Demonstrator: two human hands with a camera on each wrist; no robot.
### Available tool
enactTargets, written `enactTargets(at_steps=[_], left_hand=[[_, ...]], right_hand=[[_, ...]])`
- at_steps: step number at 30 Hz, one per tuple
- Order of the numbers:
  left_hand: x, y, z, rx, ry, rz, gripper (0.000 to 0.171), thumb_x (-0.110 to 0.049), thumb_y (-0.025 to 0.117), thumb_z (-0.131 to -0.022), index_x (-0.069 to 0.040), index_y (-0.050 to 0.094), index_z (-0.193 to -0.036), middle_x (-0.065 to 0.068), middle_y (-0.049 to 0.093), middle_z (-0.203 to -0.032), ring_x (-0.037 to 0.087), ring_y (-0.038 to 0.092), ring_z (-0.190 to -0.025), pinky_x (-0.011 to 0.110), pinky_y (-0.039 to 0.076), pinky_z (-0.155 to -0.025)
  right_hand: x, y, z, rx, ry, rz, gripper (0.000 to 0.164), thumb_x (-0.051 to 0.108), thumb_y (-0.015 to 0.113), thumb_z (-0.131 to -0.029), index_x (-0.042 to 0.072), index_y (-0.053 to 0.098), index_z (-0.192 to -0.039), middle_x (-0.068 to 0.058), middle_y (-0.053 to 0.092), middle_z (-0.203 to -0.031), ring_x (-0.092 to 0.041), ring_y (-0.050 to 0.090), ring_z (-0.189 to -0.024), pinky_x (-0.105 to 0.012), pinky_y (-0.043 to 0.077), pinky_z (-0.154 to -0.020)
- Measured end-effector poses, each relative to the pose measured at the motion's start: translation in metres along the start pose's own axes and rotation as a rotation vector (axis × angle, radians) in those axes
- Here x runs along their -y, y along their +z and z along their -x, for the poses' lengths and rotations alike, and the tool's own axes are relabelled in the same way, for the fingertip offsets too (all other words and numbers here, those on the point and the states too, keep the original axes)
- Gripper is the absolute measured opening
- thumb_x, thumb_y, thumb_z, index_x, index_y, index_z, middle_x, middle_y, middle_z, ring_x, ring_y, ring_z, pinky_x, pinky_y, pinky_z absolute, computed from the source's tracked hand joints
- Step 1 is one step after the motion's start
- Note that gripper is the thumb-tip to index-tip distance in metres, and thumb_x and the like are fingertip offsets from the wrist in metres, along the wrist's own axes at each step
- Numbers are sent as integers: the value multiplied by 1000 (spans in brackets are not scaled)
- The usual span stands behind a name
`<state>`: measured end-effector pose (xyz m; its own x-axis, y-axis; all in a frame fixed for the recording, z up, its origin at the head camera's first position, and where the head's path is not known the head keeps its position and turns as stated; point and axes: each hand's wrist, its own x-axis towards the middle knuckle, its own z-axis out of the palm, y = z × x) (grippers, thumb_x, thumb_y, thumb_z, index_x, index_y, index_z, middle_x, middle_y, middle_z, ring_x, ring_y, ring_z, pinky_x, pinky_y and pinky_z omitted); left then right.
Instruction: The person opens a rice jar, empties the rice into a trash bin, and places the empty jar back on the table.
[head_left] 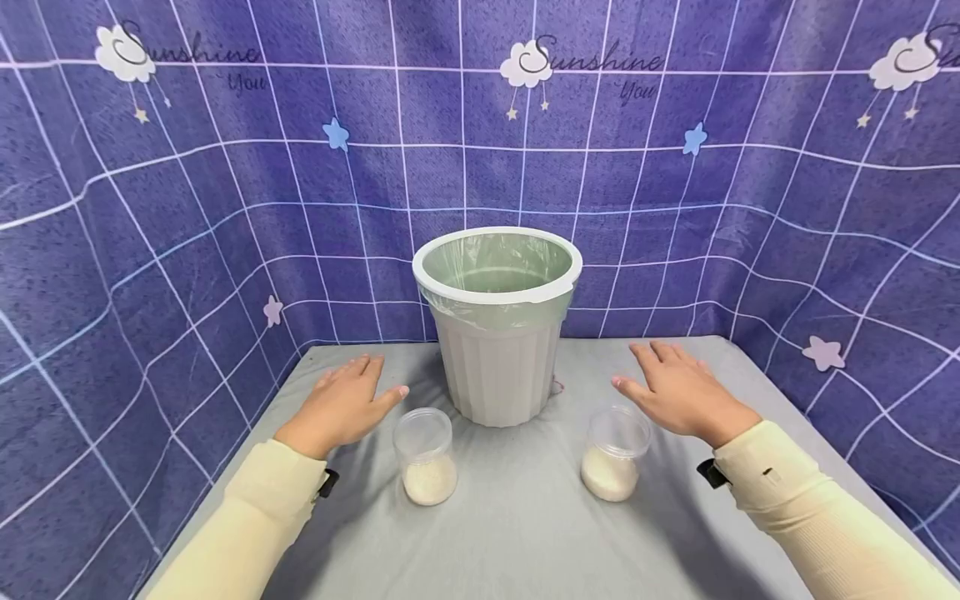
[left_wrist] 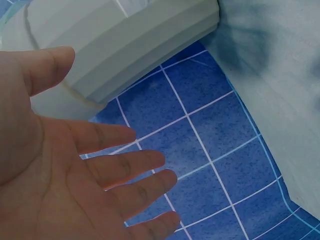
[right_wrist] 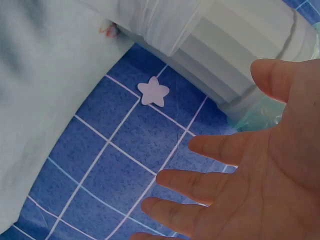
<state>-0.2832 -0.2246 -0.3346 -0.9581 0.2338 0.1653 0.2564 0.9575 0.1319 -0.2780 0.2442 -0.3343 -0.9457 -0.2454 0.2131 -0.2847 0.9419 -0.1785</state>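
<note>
Both hands hover palm down over a grey cloth-covered table, fingers extended and holding nothing. My left hand (head_left: 341, 406) is just beyond and left of a clear plastic jar (head_left: 423, 433) partly filled with pale grains (head_left: 430, 481). The right hand (head_left: 681, 392) is beside and beyond a second such jar (head_left: 619, 430), also part full of pale grains (head_left: 609, 475). Between the hands, farther back, a grey ribbed trash bin (head_left: 501, 367) stands upright with a white rim. In the left wrist view, spread fingers (left_wrist: 132, 167) show in front of the bin (left_wrist: 145, 45).
A thin clear bag (head_left: 480, 312) lines the bin and folds over its rim. Blue gridded cloth (head_left: 465, 179) with clouds and stars encloses the table (head_left: 517, 533) at the back and sides. A small reddish loop (head_left: 557, 386) lies by the bin's right side.
</note>
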Motion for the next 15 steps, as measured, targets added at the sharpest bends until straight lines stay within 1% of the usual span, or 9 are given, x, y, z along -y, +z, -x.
enactTargets(at_steps=[3,6,10,15], left_hand=[[-1,0,2,-11,7,3,85,-62,38,-105,4,32,-158,32,35,-160,52,32,-149,72,20,-119],[-1,2,4,-31,15,15,84,-62,38,-105,4,34,-157,31,39,-159,51,35,-148,72,21,-119],[-3,5,9,-70,26,36,80,-58,42,-106,5,38,-155,31,43,-156,51,39,-146,70,25,-118],[-4,11,15,-125,38,46,75,-54,48,-105,5,45,-151,30,49,-151,50,44,-142,68,32,-115]], right_hand=[[1,-1,2,-3,-6,3,80,63,39,-105,3,36,-158,-33,36,-158,-57,31,-146,-81,22,-110],[2,0,4,-11,-20,1,80,62,39,-105,2,38,-157,-33,38,-157,-56,33,-146,-79,24,-111],[3,1,6,-25,-43,-3,77,59,42,-105,1,40,-156,-33,40,-156,-56,36,-144,-75,28,-112],[5,0,9,-32,-60,-18,75,58,44,-105,3,41,-156,-32,41,-156,-56,37,-144,-73,28,-114]])
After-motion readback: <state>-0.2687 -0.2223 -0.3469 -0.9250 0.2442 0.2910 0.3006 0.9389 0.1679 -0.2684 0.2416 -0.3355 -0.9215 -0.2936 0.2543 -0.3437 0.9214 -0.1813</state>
